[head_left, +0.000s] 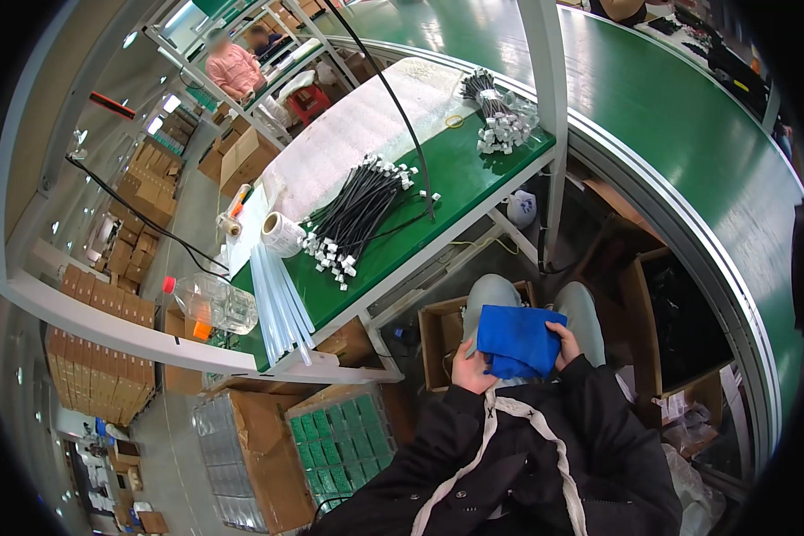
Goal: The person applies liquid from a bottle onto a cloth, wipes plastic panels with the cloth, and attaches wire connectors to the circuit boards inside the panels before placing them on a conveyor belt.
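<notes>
Largest first: the green conveyor (732, 116) curves past your right side, and beside it stands the green tabletop (460, 170), part covered by a pale padded sheet (357, 116). On its bare part lies a broad pile of black cables (357, 210) with white connectors at both ends, roughly lined up but with no tie visible around it; one or two cables stray towards the edge. Beside the pile, translucent strips (277, 304) lie side by side, ends uneven. At the far corner a smaller cable bundle (500, 112) is gathered at its middle, so gathering looks done there and undone in the pile (my judgement). The blue cloth (518, 339) is off the tabletop, over your lap; it appears doubled over, lower edges uneven, so I judge the fold partial, with squaring of the edges undone. A clear bottle (219, 304) with a red cap lies tilted near the strips. Your left hand (472, 368) is half open, palm upward, gripping the cloth's lower left side; your right hand (565, 344) pinches its right edge (fingertips beneath are hidden, so I cannot tell their exact placement). Smallest: a white roll (281, 234) touching the pile, and a yellow band (454, 121), lying apart from both cable groups.
</notes>
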